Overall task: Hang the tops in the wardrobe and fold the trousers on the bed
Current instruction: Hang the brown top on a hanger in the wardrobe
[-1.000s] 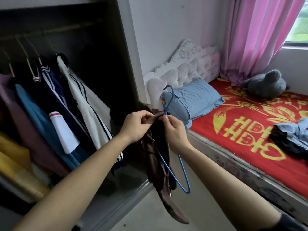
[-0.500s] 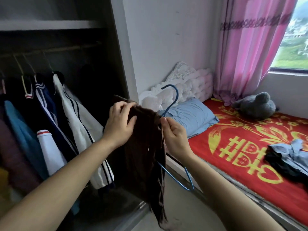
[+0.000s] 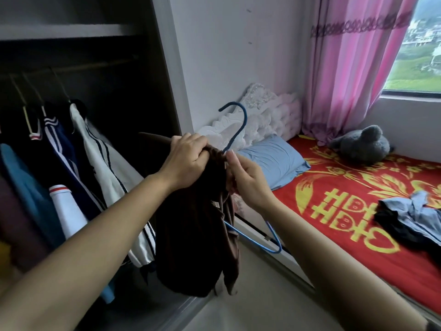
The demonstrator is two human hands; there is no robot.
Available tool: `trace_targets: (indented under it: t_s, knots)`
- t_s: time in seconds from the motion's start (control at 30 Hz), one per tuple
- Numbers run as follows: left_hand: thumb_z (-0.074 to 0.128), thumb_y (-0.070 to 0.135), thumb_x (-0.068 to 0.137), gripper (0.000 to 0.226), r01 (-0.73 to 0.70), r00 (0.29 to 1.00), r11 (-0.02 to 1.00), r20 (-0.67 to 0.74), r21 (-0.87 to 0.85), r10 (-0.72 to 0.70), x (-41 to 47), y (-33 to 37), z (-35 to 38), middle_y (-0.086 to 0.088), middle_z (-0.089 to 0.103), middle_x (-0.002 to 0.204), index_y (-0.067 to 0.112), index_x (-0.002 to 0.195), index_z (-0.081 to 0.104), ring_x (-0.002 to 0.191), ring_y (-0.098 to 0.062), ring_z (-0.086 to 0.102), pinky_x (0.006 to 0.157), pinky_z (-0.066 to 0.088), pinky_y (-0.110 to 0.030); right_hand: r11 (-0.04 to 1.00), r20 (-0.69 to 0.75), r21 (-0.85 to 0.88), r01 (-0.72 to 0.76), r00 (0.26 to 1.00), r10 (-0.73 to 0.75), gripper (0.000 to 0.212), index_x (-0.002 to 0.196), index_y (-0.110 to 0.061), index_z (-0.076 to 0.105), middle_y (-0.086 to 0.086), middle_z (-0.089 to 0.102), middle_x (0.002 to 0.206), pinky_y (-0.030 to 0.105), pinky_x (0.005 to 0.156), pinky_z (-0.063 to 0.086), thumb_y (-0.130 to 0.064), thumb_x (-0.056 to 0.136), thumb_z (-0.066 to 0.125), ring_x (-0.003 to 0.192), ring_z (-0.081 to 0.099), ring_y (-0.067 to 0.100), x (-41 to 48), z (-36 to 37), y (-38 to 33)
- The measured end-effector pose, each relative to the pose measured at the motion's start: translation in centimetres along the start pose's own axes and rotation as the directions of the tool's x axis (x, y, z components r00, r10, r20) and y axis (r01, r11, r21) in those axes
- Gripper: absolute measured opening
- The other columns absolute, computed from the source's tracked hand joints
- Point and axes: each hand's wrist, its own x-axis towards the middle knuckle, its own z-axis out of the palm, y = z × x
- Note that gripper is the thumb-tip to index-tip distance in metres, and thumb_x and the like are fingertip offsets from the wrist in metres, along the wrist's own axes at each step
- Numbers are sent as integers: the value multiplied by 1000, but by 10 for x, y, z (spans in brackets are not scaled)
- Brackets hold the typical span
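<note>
Brown top [image 3: 198, 235] now pulled higher up the blue hanger [image 3: 235, 130], left hand [image 3: 188, 161] gripping the bunched cloth, right hand [image 3: 248, 180] pinching it by the hook; judged almost ready for the wardrobe rail [image 3: 71, 68].

Hung clothes [image 3: 78, 163] crowd the rail [image 3: 95, 65] at the left of the frame. Between the white striped top [image 3: 100, 158] and the wardrobe side panel [image 3: 167, 80], centre frame, the rail is bare, leaving an open passage. The shelf [image 3: 66, 32] limits room above. The brown top [image 3: 195, 223] on its blue hanger [image 3: 238, 130] screens the gap's lower part.
</note>
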Motion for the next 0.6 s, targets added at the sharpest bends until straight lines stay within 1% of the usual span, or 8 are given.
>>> trace_targets:
  t_s: [0.07, 0.13, 0.23, 0.3, 0.33, 0.43, 0.5, 0.6]
  knots:
    - [30, 31, 84, 30, 22, 1000, 997, -15, -73, -23, -5, -4, 0, 4, 51, 77, 12, 76, 50, 83, -21, 49, 76, 21, -32, 946, 214, 184, -267, 950, 227, 55, 106, -1, 63, 13, 56, 87, 36, 70, 49, -47, 106, 32, 78, 57, 25, -1, -10, -4]
    - [24, 38, 84, 33, 60, 996, 978, -52, -200, -72, -9, -7, -2, 4, 47, 71, 16, 69, 44, 77, -23, 50, 75, 30, -37, 847, 403, 201, -491, 830, 386, 71, 128, 5, 59, 16, 59, 107, 39, 92, 45, -52, 103, 25, 98, 56, 26, -4, -22, 2]
    - [34, 59, 90, 47, 186, 957, 876, -121, -445, -265, -9, -8, -9, 8, 41, 53, 27, 55, 38, 57, -10, 43, 64, 38, -35, 791, 564, 115, -601, 695, 446, 54, 126, -1, 63, 9, 62, 120, 38, 102, 38, -42, 98, 41, 111, 49, 25, -13, -34, 18]
    - [48, 71, 82, 53, 226, 934, 840, -134, -493, -330, -8, -7, -13, 14, 44, 45, 29, 51, 40, 48, -4, 41, 55, 35, -21, 858, 573, -2, -514, 702, 422, 33, 120, -10, 68, 2, 57, 129, 29, 96, 46, -22, 92, 57, 111, 55, 14, -17, -31, 31]
    - [55, 72, 78, 54, 237, 928, 836, -140, -495, -346, -6, -6, -14, 16, 44, 44, 28, 50, 40, 46, -3, 42, 53, 34, -17, 900, 532, -74, -430, 746, 401, 30, 120, -14, 70, 1, 57, 131, 27, 91, 50, -14, 92, 59, 107, 59, 7, -17, -26, 39]
    - [60, 69, 76, 57, 255, 919, 839, -149, -481, -365, -1, -7, -16, 12, 43, 44, 23, 50, 42, 45, -6, 42, 52, 39, -25, 933, 269, -359, 17, 959, 86, 21, 112, -31, 71, -15, 68, 106, 38, 85, 56, -33, 93, 62, 91, 66, 6, -21, -4, 59]
    - [59, 67, 77, 58, 252, 922, 849, -152, -465, -357, 0, -7, -16, 6, 44, 47, 18, 51, 44, 48, -11, 43, 55, 41, -32, 857, 207, -446, 259, 961, -182, 20, 111, -36, 65, -21, 60, 95, 29, 73, 55, -46, 95, 59, 84, 64, 8, -24, 5, 62]
    - [57, 66, 77, 59, 238, 924, 857, -165, -457, -345, 0, -7, -15, 1, 44, 49, 15, 52, 44, 50, -15, 45, 57, 43, -34, 793, 192, -435, 426, 905, -381, 32, 126, -30, 56, -20, 53, 102, 13, 70, 45, -34, 96, 62, 80, 60, 7, -24, 14, 63]
